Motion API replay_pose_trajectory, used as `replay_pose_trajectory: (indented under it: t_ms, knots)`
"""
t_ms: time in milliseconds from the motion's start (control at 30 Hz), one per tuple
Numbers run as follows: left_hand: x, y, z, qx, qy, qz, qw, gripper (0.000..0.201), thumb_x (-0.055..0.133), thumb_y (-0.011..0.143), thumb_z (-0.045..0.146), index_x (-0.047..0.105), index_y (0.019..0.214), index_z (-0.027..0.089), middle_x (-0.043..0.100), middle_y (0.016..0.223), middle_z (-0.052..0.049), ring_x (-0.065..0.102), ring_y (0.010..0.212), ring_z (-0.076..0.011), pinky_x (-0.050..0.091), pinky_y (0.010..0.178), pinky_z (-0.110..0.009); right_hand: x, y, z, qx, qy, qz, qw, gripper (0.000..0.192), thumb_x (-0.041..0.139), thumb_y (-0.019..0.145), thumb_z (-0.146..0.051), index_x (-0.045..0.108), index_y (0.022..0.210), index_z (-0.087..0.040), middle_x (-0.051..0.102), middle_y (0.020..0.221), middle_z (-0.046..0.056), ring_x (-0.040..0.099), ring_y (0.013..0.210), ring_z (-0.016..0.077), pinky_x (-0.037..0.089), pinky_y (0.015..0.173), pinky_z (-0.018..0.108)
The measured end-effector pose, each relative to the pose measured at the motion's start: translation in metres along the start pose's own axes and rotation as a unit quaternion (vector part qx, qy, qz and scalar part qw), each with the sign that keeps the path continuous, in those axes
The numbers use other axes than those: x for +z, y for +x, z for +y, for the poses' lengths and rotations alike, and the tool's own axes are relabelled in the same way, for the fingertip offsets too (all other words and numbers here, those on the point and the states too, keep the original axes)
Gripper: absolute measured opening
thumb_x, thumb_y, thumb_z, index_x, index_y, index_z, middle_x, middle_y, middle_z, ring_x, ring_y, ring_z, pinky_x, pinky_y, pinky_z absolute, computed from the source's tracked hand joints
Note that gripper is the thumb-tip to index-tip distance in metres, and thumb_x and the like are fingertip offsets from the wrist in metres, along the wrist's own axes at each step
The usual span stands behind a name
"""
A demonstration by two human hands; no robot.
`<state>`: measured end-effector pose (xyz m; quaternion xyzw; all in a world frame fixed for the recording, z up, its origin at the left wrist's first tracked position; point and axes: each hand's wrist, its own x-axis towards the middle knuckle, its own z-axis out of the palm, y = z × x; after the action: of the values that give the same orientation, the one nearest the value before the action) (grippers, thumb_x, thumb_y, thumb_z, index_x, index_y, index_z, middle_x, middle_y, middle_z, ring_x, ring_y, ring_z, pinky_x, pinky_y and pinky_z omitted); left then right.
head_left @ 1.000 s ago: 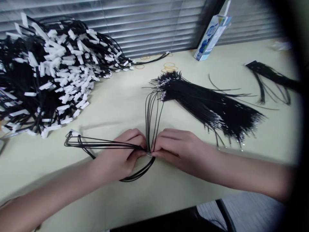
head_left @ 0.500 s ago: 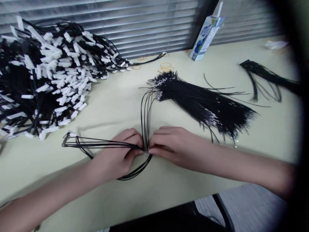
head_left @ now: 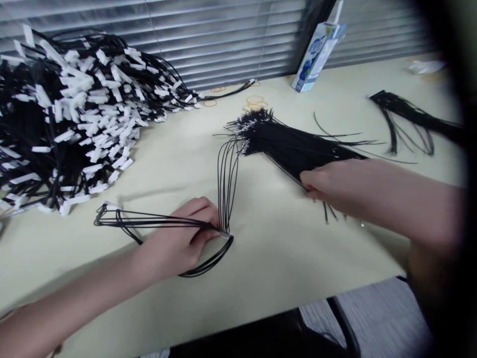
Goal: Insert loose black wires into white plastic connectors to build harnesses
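Note:
My left hand [head_left: 186,233] pinches a white connector [head_left: 225,235] with thin black wires [head_left: 228,189] joined to it. Some of these wires arch up toward the back, others run left across my hand, and more loop below it. A white connector end [head_left: 110,205] shows at the left of the loop. Over on the right, my right hand [head_left: 328,181] lies at the front side of a thick bundle of loose black wires [head_left: 290,144] with bare metal tips. Its fingers are bent at the wires; what they hold, if anything, is hidden.
A big heap of black cables with white connectors [head_left: 93,109] fills the left back. Yellow rubber bands [head_left: 255,101] and a drink carton with a straw [head_left: 315,57] stand near the window blinds [head_left: 223,40]. More black wires [head_left: 406,109] lie at the far right.
My right hand has left the connector and moved right to the wire bundle. The left hand stays in place with the connector, and the upright wires have spread apart a little.

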<state>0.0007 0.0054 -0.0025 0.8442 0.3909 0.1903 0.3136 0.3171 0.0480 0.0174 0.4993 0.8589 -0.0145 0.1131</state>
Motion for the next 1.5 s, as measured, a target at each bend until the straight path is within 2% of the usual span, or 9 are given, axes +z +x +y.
replay_pose_trajectory:
  t_ms: [233, 367, 433, 533, 600, 667, 833, 933, 1500]
  knots:
    - [-0.001, -0.001, 0.002, -0.007, 0.007, -0.006, 1.000, 0.018, 0.046, 0.084, 0.004, 0.052, 0.080, 0.020, 0.051, 0.087, -0.002, 0.051, 0.082, -0.0159, 0.044, 0.073, -0.029, -0.013, 0.003, -0.007, -0.023, -0.018, 0.051, 0.998, 0.019, 0.041, 0.086, -0.026, 0.050, 0.069, -0.022, 0.056, 0.067, 0.001, 0.046, 0.056, 0.0101, 0.024, 0.050, 0.032]
    - [-0.001, -0.001, 0.002, -0.006, 0.014, -0.008, 1.000, 0.018, 0.046, 0.085, 0.003, 0.051, 0.080, 0.020, 0.051, 0.086, -0.002, 0.051, 0.083, -0.0158, 0.043, 0.073, -0.028, -0.028, 0.014, -0.034, -0.017, 0.156, 0.132, 0.979, 0.012, 0.051, 0.085, -0.028, 0.053, 0.075, -0.023, 0.053, 0.059, -0.004, 0.042, 0.049, 0.0088, 0.028, 0.047, 0.026]
    - [-0.001, 0.000, 0.003, -0.003, 0.017, -0.011, 1.000, 0.018, 0.045, 0.085, 0.003, 0.051, 0.081, 0.020, 0.051, 0.086, -0.002, 0.050, 0.083, -0.0156, 0.043, 0.074, -0.028, -0.029, 0.020, -0.050, -0.039, 0.338, 0.104, 0.934, 0.010, 0.056, 0.084, -0.031, 0.057, 0.079, -0.022, 0.056, 0.062, -0.004, 0.047, 0.051, 0.0084, 0.033, 0.047, 0.023]
    - [-0.001, 0.000, 0.003, 0.000, 0.016, -0.011, 1.000, 0.017, 0.046, 0.085, 0.004, 0.051, 0.081, 0.019, 0.051, 0.086, -0.002, 0.050, 0.082, -0.0152, 0.043, 0.073, -0.028, -0.022, 0.027, -0.074, -0.075, 0.604, -0.054, 0.791, 0.012, 0.060, 0.083, -0.033, 0.058, 0.081, -0.021, 0.062, 0.069, -0.003, 0.056, 0.062, 0.0092, 0.042, 0.054, 0.021]
    - [-0.001, 0.000, 0.002, 0.001, 0.014, -0.006, 1.000, 0.016, 0.046, 0.085, 0.004, 0.051, 0.080, 0.019, 0.050, 0.086, -0.001, 0.050, 0.081, -0.0148, 0.042, 0.072, -0.027, -0.015, 0.031, -0.088, -0.084, 0.695, -0.159, 0.696, 0.013, 0.061, 0.082, -0.031, 0.058, 0.080, -0.018, 0.065, 0.072, -0.001, 0.058, 0.064, 0.0095, 0.045, 0.059, 0.022]
    - [0.000, -0.001, 0.001, 0.001, 0.012, -0.003, 1.000, 0.016, 0.046, 0.085, 0.005, 0.051, 0.080, 0.019, 0.050, 0.086, -0.001, 0.050, 0.080, -0.0146, 0.042, 0.071, -0.027, -0.009, 0.033, -0.099, -0.089, 0.721, -0.184, 0.662, 0.014, 0.063, 0.080, -0.030, 0.057, 0.079, -0.016, 0.066, 0.073, 0.001, 0.058, 0.066, 0.0095, 0.046, 0.063, 0.023]
    - [0.001, -0.003, 0.000, 0.000, 0.004, -0.001, 1.000, 0.015, 0.046, 0.086, 0.006, 0.050, 0.080, 0.019, 0.050, 0.087, -0.001, 0.050, 0.080, -0.0143, 0.042, 0.070, -0.027, -0.001, 0.033, -0.108, -0.076, 0.639, -0.015, 0.765, 0.010, 0.063, 0.079, -0.025, 0.058, 0.075, -0.017, 0.058, 0.069, -0.003, 0.052, 0.064, 0.0095, 0.041, 0.058, 0.022]
    - [0.000, -0.002, 0.000, -0.002, 0.002, -0.004, 1.000, 0.015, 0.047, 0.085, 0.005, 0.051, 0.080, 0.019, 0.049, 0.087, -0.001, 0.049, 0.080, -0.0143, 0.042, 0.071, -0.027, 0.002, 0.031, -0.107, -0.079, 0.585, 0.019, 0.807, 0.008, 0.059, 0.081, -0.024, 0.058, 0.076, -0.018, 0.058, 0.069, -0.002, 0.051, 0.064, 0.0102, 0.039, 0.057, 0.022]
    - [0.000, -0.002, 0.001, 0.003, 0.006, 0.000, 1.000, 0.016, 0.048, 0.084, 0.004, 0.049, 0.079, 0.019, 0.050, 0.086, -0.001, 0.050, 0.081, -0.0145, 0.043, 0.071, -0.027, 0.004, 0.028, -0.107, -0.127, 0.528, 0.056, 0.838, 0.008, 0.059, 0.082, -0.020, 0.060, 0.075, -0.017, 0.061, 0.072, -0.002, 0.054, 0.063, 0.0091, 0.040, 0.056, 0.020]
